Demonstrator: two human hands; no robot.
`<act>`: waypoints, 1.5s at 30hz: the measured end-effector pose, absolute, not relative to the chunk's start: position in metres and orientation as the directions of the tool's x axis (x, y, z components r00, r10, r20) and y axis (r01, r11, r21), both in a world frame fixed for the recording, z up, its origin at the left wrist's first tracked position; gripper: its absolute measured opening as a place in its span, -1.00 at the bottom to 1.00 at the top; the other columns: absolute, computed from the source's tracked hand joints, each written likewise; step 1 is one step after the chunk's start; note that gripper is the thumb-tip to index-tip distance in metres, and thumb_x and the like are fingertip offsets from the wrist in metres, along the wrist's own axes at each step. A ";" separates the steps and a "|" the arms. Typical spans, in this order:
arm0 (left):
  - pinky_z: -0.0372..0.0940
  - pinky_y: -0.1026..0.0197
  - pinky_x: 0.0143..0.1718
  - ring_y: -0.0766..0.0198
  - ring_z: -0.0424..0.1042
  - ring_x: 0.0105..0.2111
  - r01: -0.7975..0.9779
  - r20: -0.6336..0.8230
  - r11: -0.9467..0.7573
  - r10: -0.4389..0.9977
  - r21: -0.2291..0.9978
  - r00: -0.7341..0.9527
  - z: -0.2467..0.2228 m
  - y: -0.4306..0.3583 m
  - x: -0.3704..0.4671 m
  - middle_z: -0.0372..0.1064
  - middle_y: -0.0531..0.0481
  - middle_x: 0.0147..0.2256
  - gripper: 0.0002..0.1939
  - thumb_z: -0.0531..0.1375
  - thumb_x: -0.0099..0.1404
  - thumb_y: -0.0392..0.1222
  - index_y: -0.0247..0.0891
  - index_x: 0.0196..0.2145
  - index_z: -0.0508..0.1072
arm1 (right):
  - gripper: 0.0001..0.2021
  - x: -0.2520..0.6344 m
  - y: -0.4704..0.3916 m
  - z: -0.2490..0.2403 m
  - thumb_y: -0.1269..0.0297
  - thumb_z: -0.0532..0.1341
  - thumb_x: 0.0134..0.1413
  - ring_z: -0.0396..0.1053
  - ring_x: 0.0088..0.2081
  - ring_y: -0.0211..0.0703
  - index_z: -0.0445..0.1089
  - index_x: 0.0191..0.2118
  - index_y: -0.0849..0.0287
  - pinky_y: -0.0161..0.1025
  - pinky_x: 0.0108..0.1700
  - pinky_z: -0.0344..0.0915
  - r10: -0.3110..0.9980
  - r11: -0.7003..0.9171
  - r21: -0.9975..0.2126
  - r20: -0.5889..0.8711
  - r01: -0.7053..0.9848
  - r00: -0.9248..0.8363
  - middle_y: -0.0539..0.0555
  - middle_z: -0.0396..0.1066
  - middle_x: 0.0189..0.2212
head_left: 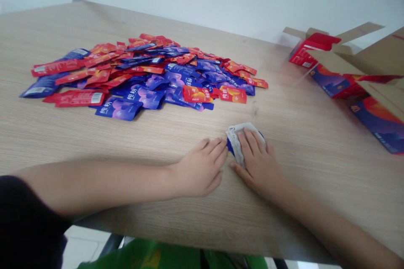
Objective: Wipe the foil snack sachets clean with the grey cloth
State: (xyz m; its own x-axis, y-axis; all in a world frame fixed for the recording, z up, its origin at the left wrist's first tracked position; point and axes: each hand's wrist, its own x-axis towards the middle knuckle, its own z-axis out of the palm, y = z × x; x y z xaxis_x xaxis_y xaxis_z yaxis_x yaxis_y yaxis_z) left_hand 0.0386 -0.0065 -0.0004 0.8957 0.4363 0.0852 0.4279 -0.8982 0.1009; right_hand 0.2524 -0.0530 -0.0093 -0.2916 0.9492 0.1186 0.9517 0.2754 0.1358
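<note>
My right hand (260, 162) lies flat with its fingers spread on a folded grey cloth (240, 132). Under the cloth is a blue packet (230, 146), of which only the edges show. At the packet's left edge rest the fingertips of my left hand (202, 168), palm down, fingers extended and slightly apart. Beyond both hands, a wide heap of red packets (232, 94) and blue packets (119, 108) with printed fruit and white lettering spreads over the table.
Open cardboard boxes stand at the right: a small red one (311, 48) at the back, a blue and red one (336, 82), and another (380, 122) nearer. The wooden table (151, 218) ends close to my body. A pale wall rises behind.
</note>
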 end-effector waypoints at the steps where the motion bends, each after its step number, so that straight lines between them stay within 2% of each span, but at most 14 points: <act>1: 0.00 -0.09 0.22 -0.10 0.05 0.28 0.428 0.089 -0.898 0.437 0.101 0.895 -0.001 -0.006 0.039 0.05 -0.39 0.29 -0.40 0.00 0.37 -0.08 -0.56 0.23 0.17 | -0.25 0.250 -0.053 -0.009 -0.11 -0.09 0.27 -0.14 0.35 0.24 0.00 0.34 0.43 0.24 0.24 -0.05 0.944 0.293 0.130 0.119 0.947 -0.308 0.41 -0.05 0.35; 9: 0.02 -0.08 0.21 -0.09 0.08 0.27 0.423 0.115 -0.900 0.433 0.102 0.894 0.001 -0.006 0.037 0.12 -0.37 0.26 -0.41 0.02 0.35 -0.09 -0.54 0.22 0.19 | -0.28 0.237 -0.053 -0.006 -0.07 -0.06 0.27 -0.11 0.34 0.25 0.01 0.33 0.43 0.27 0.24 -0.06 0.943 0.295 0.106 0.129 0.950 -0.307 0.42 -0.03 0.34; 15: 0.00 -0.08 0.22 -0.09 0.06 0.28 0.427 0.094 -0.898 0.436 0.103 0.895 0.000 -0.006 0.036 0.09 -0.38 0.27 -0.40 0.01 0.36 -0.08 -0.55 0.24 0.17 | -0.29 0.242 -0.055 -0.007 -0.07 -0.09 0.29 -0.13 0.36 0.18 0.00 0.35 0.40 0.21 0.27 -0.07 0.939 0.303 0.123 0.133 0.945 -0.318 0.35 -0.05 0.36; 22: 0.01 -0.10 0.23 -0.11 0.05 0.29 0.426 0.074 -0.898 0.435 0.106 0.898 0.001 -0.006 0.037 0.04 -0.39 0.29 -0.40 0.00 0.37 -0.09 -0.55 0.25 0.16 | -0.19 0.254 -0.060 -0.008 -0.16 -0.17 0.28 -0.13 0.36 0.21 -0.06 0.35 0.48 0.21 0.26 -0.03 0.968 0.208 0.155 0.109 0.966 -0.226 0.38 -0.07 0.36; 31: 0.00 -0.10 0.24 -0.10 0.04 0.29 0.426 0.080 -0.897 0.436 0.119 0.896 0.001 -0.006 0.036 0.04 -0.38 0.29 -0.40 0.01 0.36 -0.09 -0.55 0.24 0.16 | -0.11 0.269 -0.060 -0.010 -0.24 -0.20 0.24 -0.12 0.35 0.27 -0.32 0.41 0.42 0.28 0.23 -0.02 0.978 0.158 0.160 0.112 0.974 -0.177 0.44 -0.09 0.35; 40: 0.00 -0.09 0.23 -0.09 0.05 0.29 0.427 0.075 -0.897 0.437 0.117 0.897 0.002 -0.006 0.037 0.05 -0.38 0.29 -0.40 0.01 0.36 -0.10 -0.53 0.24 0.17 | -0.11 0.269 -0.057 -0.012 -0.26 -0.20 0.23 -0.11 0.35 0.25 -0.13 0.38 0.46 0.24 0.25 -0.05 0.981 0.139 0.148 0.117 0.979 -0.157 0.42 -0.06 0.35; 45: 0.00 -0.09 0.23 -0.10 0.04 0.29 0.426 0.065 -0.898 0.434 0.108 0.898 0.002 -0.006 0.037 0.05 -0.39 0.29 -0.40 0.00 0.37 -0.09 -0.55 0.25 0.16 | -0.17 0.265 -0.051 -0.012 -0.21 -0.17 0.25 -0.12 0.35 0.24 -0.09 0.37 0.43 0.26 0.24 -0.04 0.974 0.184 0.130 0.112 0.974 -0.199 0.41 -0.05 0.35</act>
State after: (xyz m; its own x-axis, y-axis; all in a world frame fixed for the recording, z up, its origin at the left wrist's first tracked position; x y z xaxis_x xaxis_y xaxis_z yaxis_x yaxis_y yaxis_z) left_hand 0.0367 -0.0055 0.0016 0.8985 0.4342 0.0653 0.4262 -0.8982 0.1080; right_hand 0.2650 -0.0509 -0.0116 -0.1991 0.9736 0.1121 0.9743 0.1842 0.1299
